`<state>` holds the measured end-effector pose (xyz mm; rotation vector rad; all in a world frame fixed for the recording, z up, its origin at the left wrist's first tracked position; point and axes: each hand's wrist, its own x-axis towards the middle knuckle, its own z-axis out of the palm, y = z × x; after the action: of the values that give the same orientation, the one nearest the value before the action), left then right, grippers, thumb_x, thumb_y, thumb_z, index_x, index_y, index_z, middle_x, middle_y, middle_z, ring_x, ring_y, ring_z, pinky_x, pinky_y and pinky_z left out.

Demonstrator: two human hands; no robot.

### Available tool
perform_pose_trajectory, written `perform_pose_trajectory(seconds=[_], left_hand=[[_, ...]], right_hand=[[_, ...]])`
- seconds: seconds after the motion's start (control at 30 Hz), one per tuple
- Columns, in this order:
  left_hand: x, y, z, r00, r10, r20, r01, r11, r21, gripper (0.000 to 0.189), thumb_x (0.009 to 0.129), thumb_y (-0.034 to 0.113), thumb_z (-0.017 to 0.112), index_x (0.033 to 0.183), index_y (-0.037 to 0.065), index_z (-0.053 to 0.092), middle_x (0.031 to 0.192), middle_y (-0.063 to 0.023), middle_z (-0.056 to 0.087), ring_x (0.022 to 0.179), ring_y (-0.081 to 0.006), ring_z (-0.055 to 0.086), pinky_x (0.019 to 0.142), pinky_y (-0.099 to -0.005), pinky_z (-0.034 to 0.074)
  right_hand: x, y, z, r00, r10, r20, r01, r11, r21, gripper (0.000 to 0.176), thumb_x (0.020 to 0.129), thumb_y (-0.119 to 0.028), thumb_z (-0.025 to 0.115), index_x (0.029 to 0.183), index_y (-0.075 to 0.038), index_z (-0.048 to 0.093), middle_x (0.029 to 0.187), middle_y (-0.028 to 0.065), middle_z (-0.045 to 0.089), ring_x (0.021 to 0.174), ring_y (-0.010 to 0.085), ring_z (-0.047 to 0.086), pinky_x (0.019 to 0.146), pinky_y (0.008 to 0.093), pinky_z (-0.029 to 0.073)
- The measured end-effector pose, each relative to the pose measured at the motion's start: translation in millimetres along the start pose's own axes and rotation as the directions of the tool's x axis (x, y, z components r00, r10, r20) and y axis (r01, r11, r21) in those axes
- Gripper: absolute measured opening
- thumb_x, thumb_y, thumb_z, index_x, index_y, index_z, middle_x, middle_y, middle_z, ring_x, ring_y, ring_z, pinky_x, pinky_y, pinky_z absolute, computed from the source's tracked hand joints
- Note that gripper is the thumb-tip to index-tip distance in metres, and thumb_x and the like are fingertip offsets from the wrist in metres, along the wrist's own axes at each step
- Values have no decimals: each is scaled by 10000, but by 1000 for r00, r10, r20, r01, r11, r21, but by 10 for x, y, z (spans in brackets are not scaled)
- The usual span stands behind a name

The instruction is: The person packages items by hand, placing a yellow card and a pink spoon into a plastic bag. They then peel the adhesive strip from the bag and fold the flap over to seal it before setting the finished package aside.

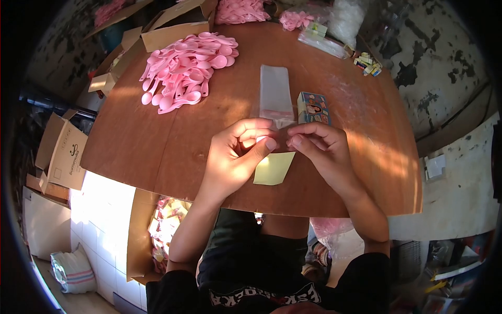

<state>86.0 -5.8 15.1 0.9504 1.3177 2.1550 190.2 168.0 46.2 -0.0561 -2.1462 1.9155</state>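
My left hand [238, 154] is closed above the near part of the table, thumb pressed to the curled fingers; what it holds, if anything, is too small to name. Close by on its right, my right hand [319, 149] has thumb and forefinger together, and whatever is between them cannot be made out. Below and between both hands lies a yellow paper [273, 170]. Just beyond the fingertips is a stack of clear plastic bags [275, 91]. A colourful small box [314, 108] stands right of the bags, behind my right hand.
A heap of pink spoons [191, 65] lies at the left of the wooden table [125, 152]. Farther back are more pink pieces [243, 10], plastic packs [321, 43] and small yellow boxes [368, 64]. Cardboard boxes [65, 152] stand at the left; an open carton is below the table edge.
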Motion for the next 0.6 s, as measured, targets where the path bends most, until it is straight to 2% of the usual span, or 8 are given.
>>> perform_pose_trajectory(seconds=[0.03,0.17,0.23,0.27,0.47,0.53,0.6], left_hand=[[-1,-6,7,1000,-20,-12,19,999,-37,235,936,34,607,1151,-58,579,980,-107,693,892,-117,653,783,-237,524],[-14,-77,-25,999,4,-38,-6,999,-33,223,948,69,605,1126,-64,608,963,-98,699,884,-109,648,771,-240,520],[-14,-70,-22,998,-1,-59,6,997,80,200,954,84,602,1086,-61,639,950,-92,703,871,-105,647,764,-246,519],[-13,-83,-21,998,-3,-59,8,997,80,200,954,84,602,1086,-61,639,950,-92,703,871,-105,647,764,-246,519],[-42,-85,-41,995,-38,-89,43,998,54,194,954,76,598,1101,-40,650,954,-95,705,869,-111,657,766,-252,542],[-49,-73,-42,997,-30,-66,31,999,12,183,954,59,589,1091,-44,654,952,-99,706,882,-127,668,779,-268,557],[-62,-76,-77,999,-10,-36,11,1000,23,176,954,53,584,1081,-45,658,953,-100,707,893,-137,671,790,-278,561]], right_hand=[[-2,18,-6,1000,6,-6,-6,1000,12,201,944,-71,613,1108,46,613,1032,91,655,984,125,633,885,247,513],[-25,61,2,999,-15,-49,14,1000,-15,192,939,-78,624,1090,39,624,1026,84,658,971,119,635,874,245,517],[-29,67,8,994,-52,-97,50,998,-27,177,937,-75,625,1075,35,633,1018,77,661,950,112,637,858,241,520],[-28,83,-2,994,-50,-99,48,999,-26,177,937,-75,625,1075,35,633,1018,77,661,950,112,637,858,241,520],[-19,158,-76,993,-88,-76,86,996,-34,144,925,-55,634,1047,20,652,993,63,665,919,116,646,827,236,524],[-15,168,-107,990,-135,-31,132,987,-91,111,914,-5,622,1012,17,672,986,65,657,899,115,641,800,232,522],[-2,177,-131,982,-188,13,189,980,-60,117,908,25,606,1000,19,677,990,70,650,893,113,633,785,231,517]])
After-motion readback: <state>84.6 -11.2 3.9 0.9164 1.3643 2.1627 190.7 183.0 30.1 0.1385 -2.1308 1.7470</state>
